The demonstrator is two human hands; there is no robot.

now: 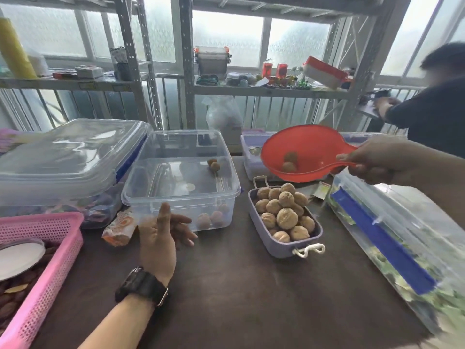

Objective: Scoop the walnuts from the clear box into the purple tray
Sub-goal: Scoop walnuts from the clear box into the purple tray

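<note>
The clear box (153, 187) stands mid-table with a few walnuts (210, 219) left in its near right corner and one (214, 165) at the back. To its right sits the purple tray (284, 249), heaped with walnuts (285, 212). My right hand (375, 159) grips the handle of a red scoop (309, 144), held in the air above the tray's far end. Two walnuts (289, 162) lie in the scoop's bowl. My left hand (163, 230) hovers open in front of the clear box, touching nothing, with a black watch on its wrist.
A pink basket (50, 253) with a white lid inside sits at the near left. A large lidded clear container (68, 157) is behind it. A long clear box with blue clips (387, 238) lies at the right. A snack packet (119, 230) lies by the clear box. Another person (432, 107) stands at the far right.
</note>
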